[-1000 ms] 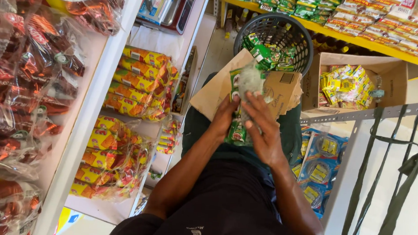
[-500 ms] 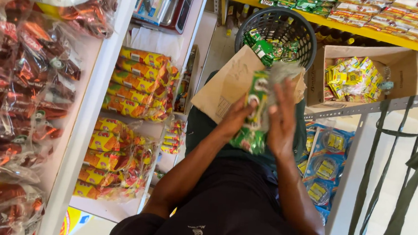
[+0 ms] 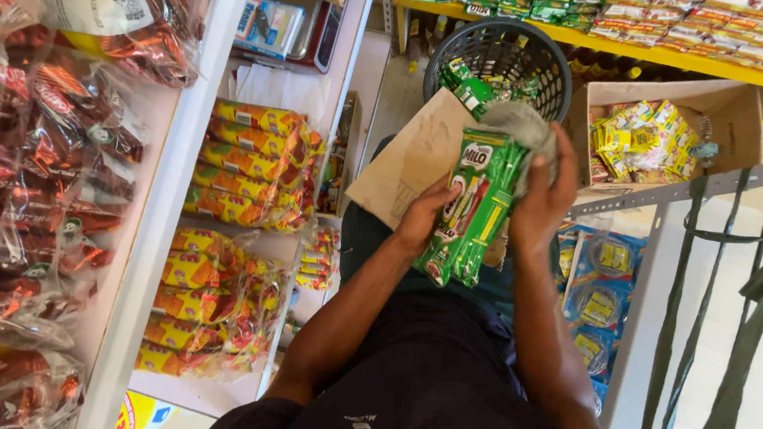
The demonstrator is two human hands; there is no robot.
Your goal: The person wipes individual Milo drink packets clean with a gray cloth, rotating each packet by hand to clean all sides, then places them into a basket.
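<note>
right, mid-wipe by the look of it: green sachet pack held up in front of the torso, above the lap, tilted with top end toward the black basket.
left hand: fingers closed on the pack's left edge, thumb on the front face.
right hand: fingers wrapped round the pack's right edge and top corner, with a grey cloth bunched between palm and wrapper. cloth touching the pack's top right corner.
judging step: cleaning pass on the wrapper, cloth at the top end, lower half not under the cloth.
any further pass calls for a firm left-hand pinch so the pack does not slide or fold, plus cloth kept flat on the film rather than balled up. slippery wrapper, so light pressure.

counts:
- 1 green sachet pack in hand
- 1 grey cloth
- 2 hands, both on the pack
- 1 black basket, just beyond the pack, with loose green sachets inside; number cannot tell
- 1 cardboard sheet on the lap, under the hands
- 1 open cardboard box beside the basket, with yellow packets heaped inside; too many to count
- 2 shelf levels of yellow-orange bundles on the white shelf at left
- blue packs low at right, about 3 visible
</note>
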